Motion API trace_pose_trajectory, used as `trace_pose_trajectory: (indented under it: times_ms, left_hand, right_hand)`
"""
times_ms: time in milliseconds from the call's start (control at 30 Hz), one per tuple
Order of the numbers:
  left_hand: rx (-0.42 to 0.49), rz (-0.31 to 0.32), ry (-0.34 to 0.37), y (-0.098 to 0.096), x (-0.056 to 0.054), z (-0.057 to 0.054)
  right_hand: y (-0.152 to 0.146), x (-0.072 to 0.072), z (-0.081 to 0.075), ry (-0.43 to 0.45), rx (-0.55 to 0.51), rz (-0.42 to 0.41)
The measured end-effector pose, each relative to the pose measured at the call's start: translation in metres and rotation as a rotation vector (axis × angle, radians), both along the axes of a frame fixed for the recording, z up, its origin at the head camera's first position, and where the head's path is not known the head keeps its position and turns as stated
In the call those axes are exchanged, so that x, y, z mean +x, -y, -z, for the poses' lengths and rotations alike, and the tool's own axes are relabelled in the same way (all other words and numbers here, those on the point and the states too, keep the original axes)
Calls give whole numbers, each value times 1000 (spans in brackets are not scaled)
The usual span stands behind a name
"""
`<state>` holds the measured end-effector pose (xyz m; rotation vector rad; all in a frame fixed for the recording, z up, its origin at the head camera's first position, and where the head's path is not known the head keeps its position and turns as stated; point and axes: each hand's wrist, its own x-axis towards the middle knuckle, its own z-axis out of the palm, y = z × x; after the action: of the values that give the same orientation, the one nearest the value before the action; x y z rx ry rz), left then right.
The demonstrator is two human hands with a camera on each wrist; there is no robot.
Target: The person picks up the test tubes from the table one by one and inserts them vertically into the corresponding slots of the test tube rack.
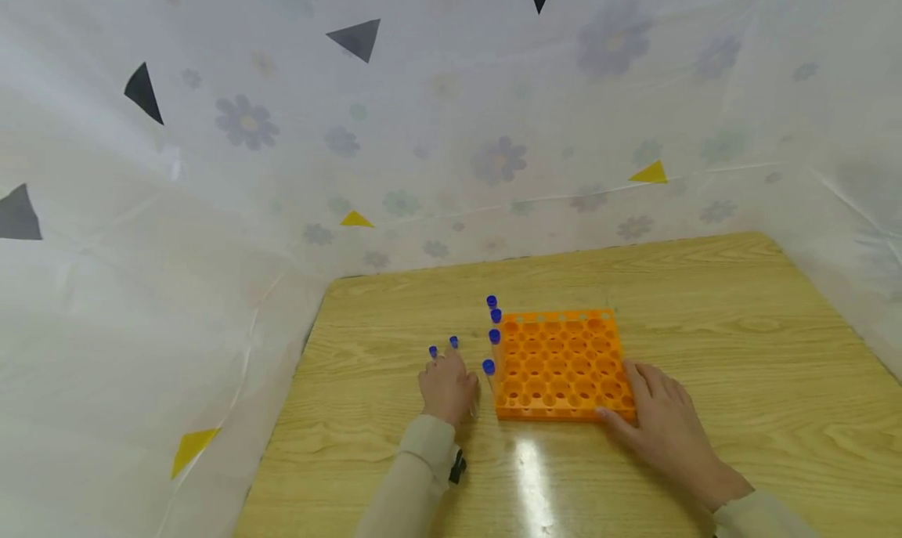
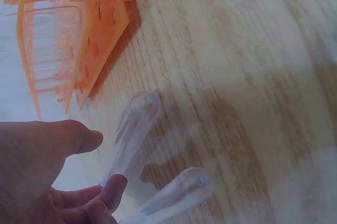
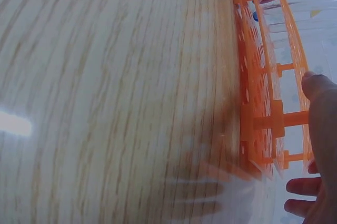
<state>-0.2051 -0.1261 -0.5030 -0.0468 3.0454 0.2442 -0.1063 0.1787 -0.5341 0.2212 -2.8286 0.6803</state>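
The orange test tube rack (image 1: 557, 366) stands on the table, with several blue-capped test tubes (image 1: 495, 337) upright along its left edge. Left of it, my left hand (image 1: 447, 385) is low over loose tubes whose blue caps (image 1: 454, 341) show past the fingers. In the left wrist view, two clear tubes (image 2: 181, 190) lie on the wood. One tube (image 2: 138, 124) runs between thumb and fingers; the thumb is apart from it. My right hand (image 1: 662, 420) holds the rack's near right corner, thumb on the front edge, fingers along the right side.
The wooden table (image 1: 740, 350) meets a white flowered plastic sheet (image 1: 451, 146) at the back and on both sides. Black, grey and yellow triangles mark the sheet. A dark strap piece (image 1: 457, 467) shows at my left cuff.
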Motion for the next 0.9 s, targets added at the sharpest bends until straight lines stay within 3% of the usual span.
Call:
trace_pose_trajectory:
  times_ms: [367, 567, 900]
  left_hand:
    - [33, -15, 19, -3, -10, 8]
    - [94, 1, -8, -5, -13, 14]
    - [227, 2, 15, -5, -13, 8]
  right_hand:
    - [1, 0, 2, -13, 17, 0]
    - [1, 1, 2, -6, 7, 1]
    - [1, 1, 2, -14, 7, 8]
